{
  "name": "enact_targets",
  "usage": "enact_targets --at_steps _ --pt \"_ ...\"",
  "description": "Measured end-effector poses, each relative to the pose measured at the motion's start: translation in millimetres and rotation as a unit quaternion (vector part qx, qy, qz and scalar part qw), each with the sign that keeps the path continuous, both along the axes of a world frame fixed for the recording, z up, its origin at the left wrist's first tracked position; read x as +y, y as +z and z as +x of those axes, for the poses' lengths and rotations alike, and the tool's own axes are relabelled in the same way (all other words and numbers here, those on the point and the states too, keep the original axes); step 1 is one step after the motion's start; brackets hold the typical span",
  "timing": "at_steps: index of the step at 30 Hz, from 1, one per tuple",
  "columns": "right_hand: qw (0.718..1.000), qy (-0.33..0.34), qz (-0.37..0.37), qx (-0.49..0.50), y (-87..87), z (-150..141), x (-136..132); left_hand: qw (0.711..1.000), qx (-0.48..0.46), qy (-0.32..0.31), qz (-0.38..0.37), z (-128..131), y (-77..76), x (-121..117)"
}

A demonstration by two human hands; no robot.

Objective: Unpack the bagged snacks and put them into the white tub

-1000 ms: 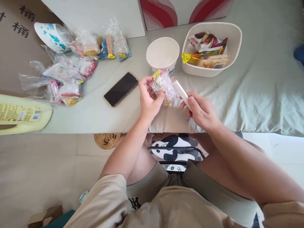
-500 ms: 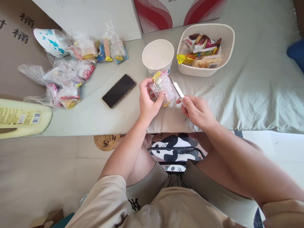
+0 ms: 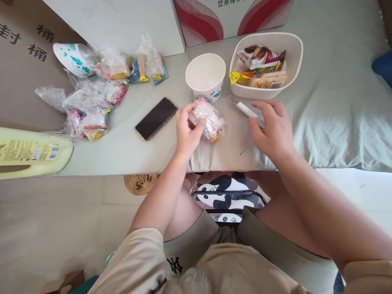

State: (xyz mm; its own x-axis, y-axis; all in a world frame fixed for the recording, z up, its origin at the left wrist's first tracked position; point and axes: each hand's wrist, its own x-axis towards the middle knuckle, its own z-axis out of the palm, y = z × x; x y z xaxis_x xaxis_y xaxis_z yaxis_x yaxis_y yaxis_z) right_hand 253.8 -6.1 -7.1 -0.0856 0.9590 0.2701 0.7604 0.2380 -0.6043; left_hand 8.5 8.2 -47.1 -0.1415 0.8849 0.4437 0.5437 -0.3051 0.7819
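Observation:
My left hand [image 3: 188, 130] is closed round a clear plastic bag of wrapped snacks [image 3: 210, 122], with pink and yellow showing through the crinkled film. It holds this bag low over the cloth, just in front of a white paper cup [image 3: 205, 73] with blue leaf prints. To the right, my right hand [image 3: 272, 128] has its thumb and forefinger spread apart. Between them lies a slim white tool [image 3: 244, 109], which looks like a craft knife. Part of that tool is hidden by the fingers, and I cannot tell whether the thumb still touches it.
A cream bin [image 3: 298, 61] with packaged snacks stands behind my right hand. Left of my left hand lies a phone [image 3: 156, 118]. Several bagged snacks [image 3: 88, 98], a tipped paper cup [image 3: 72, 59] and a yellow jug [image 3: 36, 153] are farther left. Cartons [image 3: 131, 24] line the back.
My right hand has moved right, away from the bag, and its grip on the white tool has loosened. The bag has dropped slightly, still in my left hand. The view has shifted a little.

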Motion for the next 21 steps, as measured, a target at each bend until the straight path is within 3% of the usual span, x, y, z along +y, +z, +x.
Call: enact_targets --at_steps 3,6,8,10,12,15,17,21 --pt "0.994 0.098 0.038 0.016 -2.7 -9 -6 1.0 0.024 0.001 -0.017 11 9.2 -4" --pt "0.979 0.198 0.029 0.029 -4.7 -20 -13 0.997 -0.043 -0.01 -0.066 13 16.8 -1" --pt "0.977 0.211 0.016 0.03 -4.7 -22 -14 0.991 -0.104 0.007 -0.087 8 17.3 2" --pt "0.984 0.176 0.009 0.031 -3.5 -19 -12 0.982 -0.157 0.046 -0.097 -1 13.8 5" --pt "0.994 0.099 0.021 0.032 -1.3 -13 -8 0.973 -0.187 0.088 -0.101 -14 8.7 8" --pt "0.997 -0.018 0.061 0.038 2.0 -3 -4 0.976 -0.163 0.111 -0.087 -32 4.7 9" --pt "0.996 -0.022 0.071 0.057 3.3 -1 -3 0.987 -0.123 0.073 -0.077 -36 7.4 7" --pt "0.998 0.038 0.028 0.031 1.0 -3 -5 0.986 0.0 -0.108 -0.124 -28 19.1 -2"
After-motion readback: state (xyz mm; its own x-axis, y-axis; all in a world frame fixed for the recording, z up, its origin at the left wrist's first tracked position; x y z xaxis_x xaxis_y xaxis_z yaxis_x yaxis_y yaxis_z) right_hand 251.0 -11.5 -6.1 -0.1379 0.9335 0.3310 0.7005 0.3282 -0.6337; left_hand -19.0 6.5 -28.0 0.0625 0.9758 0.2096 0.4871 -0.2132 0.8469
